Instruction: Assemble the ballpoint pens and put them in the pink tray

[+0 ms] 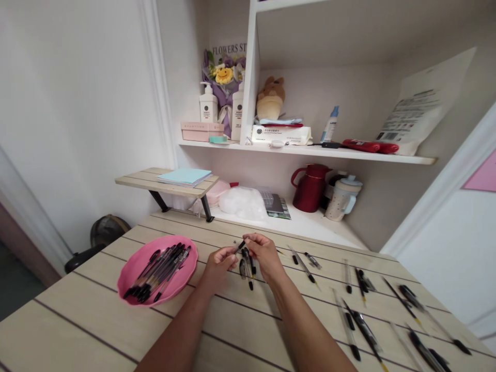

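Over the middle of the table, a small black pen part (242, 245) spans the gap between my two hands. My left hand (221, 261) pinches its lower end, and my right hand (264, 253) has thumb and fingers closed at its upper end. Right below them lie several black pen pieces (248, 266), partly covered by the hands. To the left, a pink scalloped bowl (190, 274) holds a bundle of black pens (160, 271). Across the table to the right are scattered clear barrels, black caps and yellow-tipped refills (360, 325), blurred near the edge.
A small raised wooden stand (141, 178) with blue paper (186, 176) rises at the back left. Behind the table are a plastic bag (242, 202), a red jug (311, 188) and a pale tumbler (343, 199). Above runs a white shelf (329, 152) with bottles and boxes.
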`<action>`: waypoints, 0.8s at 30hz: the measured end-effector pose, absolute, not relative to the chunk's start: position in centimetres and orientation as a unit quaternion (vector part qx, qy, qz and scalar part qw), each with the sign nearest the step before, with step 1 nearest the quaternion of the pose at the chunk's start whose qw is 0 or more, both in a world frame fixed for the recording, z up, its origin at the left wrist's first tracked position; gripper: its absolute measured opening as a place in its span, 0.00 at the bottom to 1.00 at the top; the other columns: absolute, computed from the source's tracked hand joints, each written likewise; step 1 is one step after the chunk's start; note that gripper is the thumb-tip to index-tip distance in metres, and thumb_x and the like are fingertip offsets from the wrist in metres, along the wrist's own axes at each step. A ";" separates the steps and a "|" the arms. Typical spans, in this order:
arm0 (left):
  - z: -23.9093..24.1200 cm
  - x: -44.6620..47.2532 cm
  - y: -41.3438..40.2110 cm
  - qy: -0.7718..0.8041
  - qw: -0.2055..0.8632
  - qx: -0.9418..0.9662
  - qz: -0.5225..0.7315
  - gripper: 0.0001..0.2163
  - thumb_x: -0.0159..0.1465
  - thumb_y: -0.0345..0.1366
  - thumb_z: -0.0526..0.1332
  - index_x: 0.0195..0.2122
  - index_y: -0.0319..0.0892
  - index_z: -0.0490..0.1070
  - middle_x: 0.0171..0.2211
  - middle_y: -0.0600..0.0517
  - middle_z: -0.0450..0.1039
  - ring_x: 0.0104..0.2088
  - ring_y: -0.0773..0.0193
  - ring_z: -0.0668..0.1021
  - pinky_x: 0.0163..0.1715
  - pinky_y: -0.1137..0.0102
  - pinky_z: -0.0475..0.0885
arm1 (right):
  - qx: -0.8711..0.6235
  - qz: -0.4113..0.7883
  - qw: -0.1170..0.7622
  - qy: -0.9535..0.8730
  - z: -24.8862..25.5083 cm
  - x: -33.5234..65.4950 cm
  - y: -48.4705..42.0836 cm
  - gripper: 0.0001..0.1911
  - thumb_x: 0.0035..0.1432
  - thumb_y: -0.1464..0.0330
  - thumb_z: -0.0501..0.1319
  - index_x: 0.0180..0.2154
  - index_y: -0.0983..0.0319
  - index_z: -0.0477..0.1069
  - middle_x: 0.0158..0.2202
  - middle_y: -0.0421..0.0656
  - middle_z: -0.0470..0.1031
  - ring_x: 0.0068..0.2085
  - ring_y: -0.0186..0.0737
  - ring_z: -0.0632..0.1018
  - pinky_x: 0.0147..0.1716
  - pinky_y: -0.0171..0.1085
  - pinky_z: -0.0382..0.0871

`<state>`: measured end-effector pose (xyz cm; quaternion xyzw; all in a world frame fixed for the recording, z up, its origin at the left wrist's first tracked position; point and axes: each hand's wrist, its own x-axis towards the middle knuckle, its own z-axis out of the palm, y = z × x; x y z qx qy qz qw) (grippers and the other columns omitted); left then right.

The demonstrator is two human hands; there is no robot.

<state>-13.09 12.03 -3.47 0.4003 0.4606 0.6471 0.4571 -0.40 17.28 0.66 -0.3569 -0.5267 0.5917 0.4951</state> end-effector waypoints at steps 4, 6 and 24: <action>-3.6 -13.1 12.1 0.472 0.448 0.398 0.647 0.18 0.45 0.36 0.65 0.37 0.34 0.73 0.23 0.51 0.72 0.21 0.70 0.70 0.23 0.75 0.64 | -0.393 0.544 0.522 -0.527 0.5 -0.4 17.4 0.12 0.35 0.64 0.65 0.22 0.64 0.68 0.15 0.33 0.62 0.16 0.26 0.61 0.16 0.29 0.53; -3.6 -13.1 12.1 0.471 0.450 0.399 0.645 0.18 0.45 0.36 0.65 0.37 0.34 0.73 0.23 0.51 0.72 0.21 0.71 0.70 0.23 0.75 0.64 | -0.377 0.563 0.512 -0.529 0.5 -0.4 17.4 0.14 0.36 0.64 0.65 0.27 0.64 0.70 0.17 0.34 0.64 0.17 0.26 0.62 0.16 0.29 0.54; -3.2 -13.0 11.9 0.488 0.443 0.394 0.640 0.18 0.45 0.36 0.64 0.37 0.34 0.73 0.21 0.52 0.72 0.20 0.70 0.70 0.24 0.74 0.65 | -0.385 0.552 0.515 -0.531 0.5 -0.4 17.4 0.13 0.36 0.64 0.65 0.26 0.64 0.70 0.17 0.34 0.65 0.17 0.27 0.61 0.17 0.29 0.54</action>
